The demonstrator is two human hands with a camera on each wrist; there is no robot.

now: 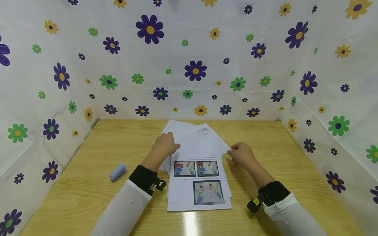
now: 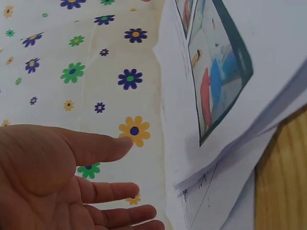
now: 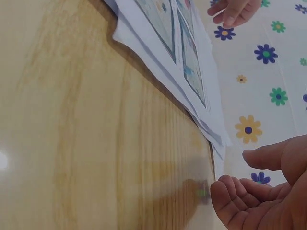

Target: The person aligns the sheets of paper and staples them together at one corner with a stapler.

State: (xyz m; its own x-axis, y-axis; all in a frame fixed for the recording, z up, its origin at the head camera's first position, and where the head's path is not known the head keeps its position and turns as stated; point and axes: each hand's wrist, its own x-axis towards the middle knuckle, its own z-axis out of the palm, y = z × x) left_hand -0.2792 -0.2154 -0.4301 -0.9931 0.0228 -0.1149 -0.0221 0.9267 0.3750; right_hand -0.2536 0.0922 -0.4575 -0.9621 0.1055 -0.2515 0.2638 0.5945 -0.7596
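A loose stack of printed papers (image 1: 181, 196) lies on the table, its sheets fanned at different angles toward the back. The top sheet carries several framed photos and lines of print. Over the stack's left edge is my left hand (image 1: 164, 145), its thumb and fingers apart and nothing between them in the left wrist view. By the right corner of a slanted lower sheet (image 1: 220, 144) is my right hand (image 1: 243, 154). In the right wrist view its thumb stands away from the loosely bent fingers (image 3: 235, 196), with no paper seen between them.
A small blue stapler (image 1: 118, 172) lies on the wooden table (image 1: 88, 196), left of the papers. Flower-patterned cloth (image 1: 177, 49) hangs along the back and both sides. Each wrist wears a black band with a small camera.
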